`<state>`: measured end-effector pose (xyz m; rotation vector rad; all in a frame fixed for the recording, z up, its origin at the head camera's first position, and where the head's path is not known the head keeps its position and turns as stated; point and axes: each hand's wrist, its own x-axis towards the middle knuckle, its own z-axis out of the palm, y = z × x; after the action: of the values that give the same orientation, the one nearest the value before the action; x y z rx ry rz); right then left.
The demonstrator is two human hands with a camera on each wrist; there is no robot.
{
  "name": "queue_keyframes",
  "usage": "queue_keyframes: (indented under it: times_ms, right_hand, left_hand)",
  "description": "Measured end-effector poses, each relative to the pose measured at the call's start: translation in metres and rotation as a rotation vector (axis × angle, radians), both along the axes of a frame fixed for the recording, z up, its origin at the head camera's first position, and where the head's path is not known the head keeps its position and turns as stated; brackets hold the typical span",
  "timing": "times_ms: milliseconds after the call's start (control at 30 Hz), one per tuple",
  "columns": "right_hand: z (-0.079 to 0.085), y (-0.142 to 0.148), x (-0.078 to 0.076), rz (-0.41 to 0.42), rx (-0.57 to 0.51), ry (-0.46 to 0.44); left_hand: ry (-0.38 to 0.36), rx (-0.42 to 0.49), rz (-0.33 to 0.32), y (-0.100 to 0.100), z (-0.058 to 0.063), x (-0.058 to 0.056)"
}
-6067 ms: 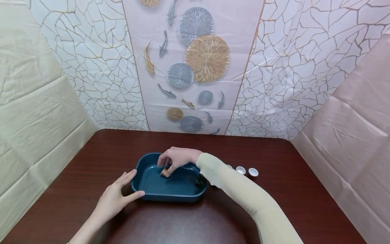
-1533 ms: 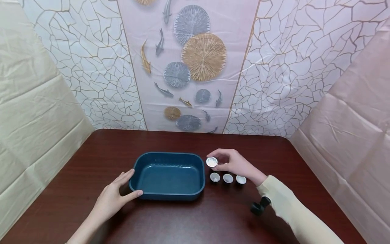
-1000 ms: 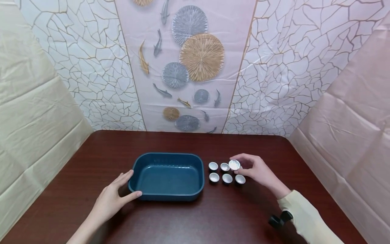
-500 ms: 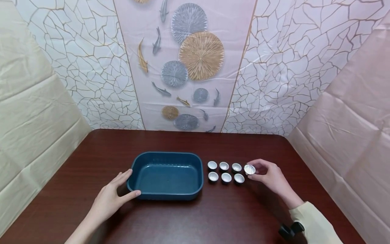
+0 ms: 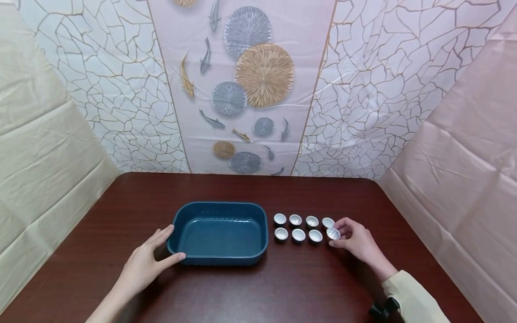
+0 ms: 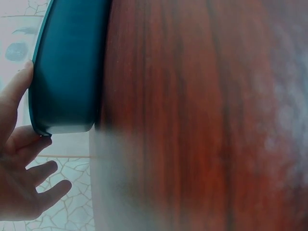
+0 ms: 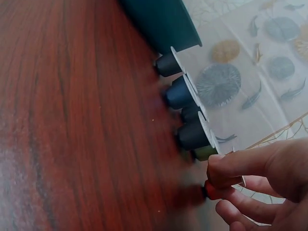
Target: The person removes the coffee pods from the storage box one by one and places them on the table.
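Note:
Coffee capsules stand foil lids up in two rows right of a dark teal rectangular bin [image 5: 218, 260]. At the right end of the front row, my right hand [image 5: 357, 244] pinches one capsule [image 5: 333, 233] between thumb and fingers. Its red body [image 7: 214, 190] shows low at the table in the right wrist view, partly hidden by the fingers. Just behind it stands the last capsule of the back row [image 5: 328, 222]. My left hand [image 5: 145, 260] rests at the bin's near left corner, thumb on the front rim and fingers extended along the left side.
Several other capsules, such as a dark one [image 7: 168, 65] and a blue one [image 7: 180, 93], line up between the right hand and the bin. The brown table [image 5: 242, 296] meets patterned cloth walls [image 5: 363, 112] at the back and sides.
The right hand was inside the bin with a brownish capsule earlier. Later it carried a capsule rightward along the back row, then lowered it toward me at the front row's right end. Left hand stayed.

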<state>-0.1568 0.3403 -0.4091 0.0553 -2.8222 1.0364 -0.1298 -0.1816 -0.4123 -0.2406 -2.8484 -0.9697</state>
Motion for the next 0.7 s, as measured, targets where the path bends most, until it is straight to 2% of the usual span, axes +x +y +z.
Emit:
queue_keyframes:
  times_ms: [367,700]
  right_hand:
    - [-0.007,0.001,0.001,-0.018,0.010,-0.047]
    - [-0.012,0.003,0.001,-0.003,-0.037,-0.047]
  left_hand:
    - [-0.006,0.003,0.000,0.000,-0.001,0.000]
    - [-0.026,0.004,0.003,0.000,0.000,0.000]
